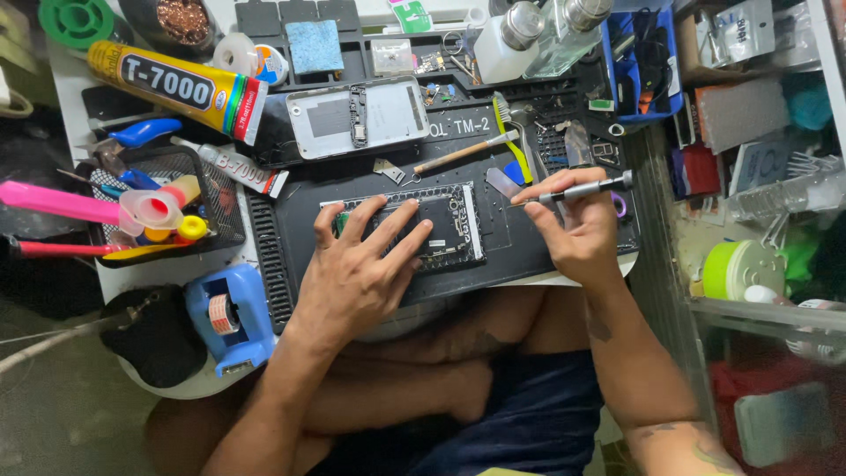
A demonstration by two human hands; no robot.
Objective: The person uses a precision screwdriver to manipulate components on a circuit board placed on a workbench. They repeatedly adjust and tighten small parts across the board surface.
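An opened phone (pixel 432 231), dark inside with a pale frame and a strip of circuit board along its right end, lies near the front edge of the black work mat (pixel 529 251) that covers the bench. The left hand (pixel 357 264) rests flat on it, fingers spread and released, pressing the body down. The right hand (pixel 573 225) sits just beside the phone's right end, its fingers pinched around a slim metal screwdriver (pixel 582 188) with a knurled grip, held nearly level.

At the mat's back edge lies a silver phone back cover (pixel 357 116), smooth and rounded at the corners. At the bench's left edge a black wire-mesh basket (pixel 216 189) holds pink handled tools and small glue bottles with yellow and red caps. Behind it lies a large yellow glue tube (pixel 172 84). A blue tape dispenser (pixel 227 313) stands at the front left corner. A blue bin (pixel 648 62) at the back right corner holds dark cables.
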